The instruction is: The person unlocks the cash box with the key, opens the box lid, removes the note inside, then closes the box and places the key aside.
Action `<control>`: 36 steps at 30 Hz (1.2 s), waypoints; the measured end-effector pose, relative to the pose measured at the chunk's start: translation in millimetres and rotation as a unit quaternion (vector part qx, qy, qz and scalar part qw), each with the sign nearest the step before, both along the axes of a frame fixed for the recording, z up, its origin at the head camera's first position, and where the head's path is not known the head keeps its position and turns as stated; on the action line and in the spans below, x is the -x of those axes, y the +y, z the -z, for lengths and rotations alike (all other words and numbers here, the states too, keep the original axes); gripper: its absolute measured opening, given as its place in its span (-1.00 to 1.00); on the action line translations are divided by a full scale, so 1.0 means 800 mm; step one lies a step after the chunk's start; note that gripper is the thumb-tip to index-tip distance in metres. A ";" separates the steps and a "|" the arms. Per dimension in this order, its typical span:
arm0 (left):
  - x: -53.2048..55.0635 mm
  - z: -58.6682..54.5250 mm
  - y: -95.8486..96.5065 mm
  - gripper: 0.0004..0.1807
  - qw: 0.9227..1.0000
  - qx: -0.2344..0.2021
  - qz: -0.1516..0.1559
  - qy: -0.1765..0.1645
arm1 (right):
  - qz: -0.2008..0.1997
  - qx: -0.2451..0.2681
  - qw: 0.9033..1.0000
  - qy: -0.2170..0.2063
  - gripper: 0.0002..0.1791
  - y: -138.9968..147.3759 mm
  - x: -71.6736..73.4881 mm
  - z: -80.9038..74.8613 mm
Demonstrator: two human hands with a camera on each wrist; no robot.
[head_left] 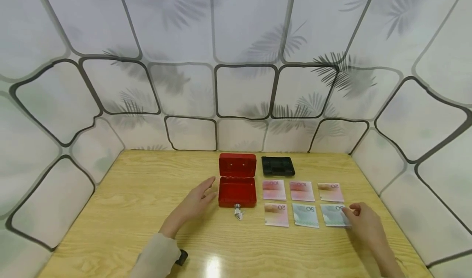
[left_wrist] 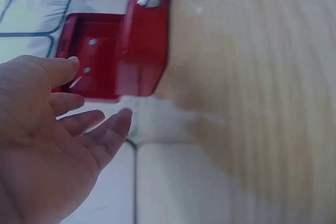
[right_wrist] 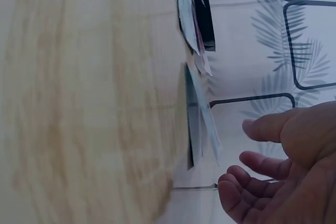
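A red cash box [head_left: 237, 192] stands with its lid raised, and keys [head_left: 238, 213] hang from the lock at its front. My left hand [head_left: 195, 204] is beside the box's left wall, holding nothing; in the left wrist view its fingers are spread and relaxed near the box's side [left_wrist: 142, 56]. On the right, my right hand [head_left: 366, 224] is at the right edge of a teal 50 banknote [head_left: 333, 215]. Seen from the right wrist, its fingers are loosely bent with nothing between them, and the banknote [right_wrist: 203, 116] has a raised edge.
Behind the banknotes lies a black compartment tray [head_left: 278, 166]. Two pink 100 notes [head_left: 274, 190] and a 20 note [head_left: 330, 192] form the back row. Another 20 note [head_left: 276, 215] and a 50 note [head_left: 305, 215] lie in front. Patterned walls surround the wooden table [head_left: 147, 179].
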State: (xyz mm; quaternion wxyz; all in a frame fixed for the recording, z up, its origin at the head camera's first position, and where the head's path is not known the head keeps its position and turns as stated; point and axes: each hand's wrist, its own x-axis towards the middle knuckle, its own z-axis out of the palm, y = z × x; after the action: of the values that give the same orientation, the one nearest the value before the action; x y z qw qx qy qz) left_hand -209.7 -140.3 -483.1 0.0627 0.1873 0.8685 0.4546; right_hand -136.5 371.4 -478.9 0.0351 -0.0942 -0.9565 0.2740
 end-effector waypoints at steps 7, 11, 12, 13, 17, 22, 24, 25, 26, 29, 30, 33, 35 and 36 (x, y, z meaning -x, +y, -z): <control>-0.022 -0.026 -0.044 -0.33 0.994 0.065 -0.004 0.090 | -0.068 -0.014 0.995 0.067 -0.37 0.003 -0.006 -0.008; -0.041 -0.037 -0.076 -0.34 0.980 0.113 -0.028 0.162 | -0.113 -0.033 0.986 0.114 -0.29 0.011 -0.008 -0.009; -0.046 -0.040 -0.084 -0.34 0.976 0.126 -0.035 0.176 | -0.124 -0.041 0.984 0.125 -0.26 0.013 -0.008 -0.009; -0.051 -0.042 -0.092 -0.34 0.971 0.139 -0.041 0.190 | -0.135 -0.046 0.981 0.134 -0.22 0.016 -0.008 -0.009; -0.068 -0.048 -0.123 -0.31 0.958 0.184 -0.062 0.211 | -0.163 -0.076 0.973 0.142 -0.10 0.029 -0.009 -0.012; -0.085 -0.048 -0.152 -0.25 0.949 0.222 -0.075 0.209 | -0.186 -0.127 0.962 0.156 -0.09 0.048 -0.013 -0.011; -0.091 -0.046 -0.161 -0.23 0.944 0.234 -0.081 0.219 | -0.198 -0.151 0.953 0.174 -0.08 0.055 -0.014 -0.011; -0.093 -0.046 -0.164 -0.22 0.941 0.238 -0.083 0.224 | -0.205 -0.164 0.947 0.184 -0.08 0.058 -0.014 -0.011; -0.096 -0.045 -0.168 -0.21 0.939 0.244 -0.084 0.228 | -0.211 -0.177 0.942 0.194 -0.07 0.061 -0.013 -0.011; -0.103 -0.042 -0.177 -0.19 0.934 0.261 -0.083 0.229 | -0.229 -0.204 0.928 0.212 -0.02 0.069 -0.012 -0.011; -0.106 -0.041 -0.180 -0.18 0.933 0.268 -0.080 0.227 | -0.234 -0.210 0.925 0.214 -0.01 0.071 -0.012 -0.011; -0.114 -0.035 -0.185 -0.16 0.931 0.284 -0.070 0.217 | -0.245 -0.219 0.920 0.212 0.03 0.075 -0.013 -0.011; -0.118 -0.031 -0.189 -0.16 0.929 0.293 -0.066 0.218 | -0.251 -0.222 0.918 0.211 0.04 0.077 -0.014 -0.011; -0.121 -0.029 -0.190 -0.16 0.928 0.295 -0.065 0.216 | -0.254 -0.223 0.918 0.209 0.05 0.078 -0.015 -0.011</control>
State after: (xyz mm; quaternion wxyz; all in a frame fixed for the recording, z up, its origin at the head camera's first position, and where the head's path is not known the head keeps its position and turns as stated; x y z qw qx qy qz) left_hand -113.1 -292.3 -459.6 -0.1042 0.1971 0.9662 0.1294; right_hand -124.6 433.9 -470.1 0.1839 0.2214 -0.9554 0.0669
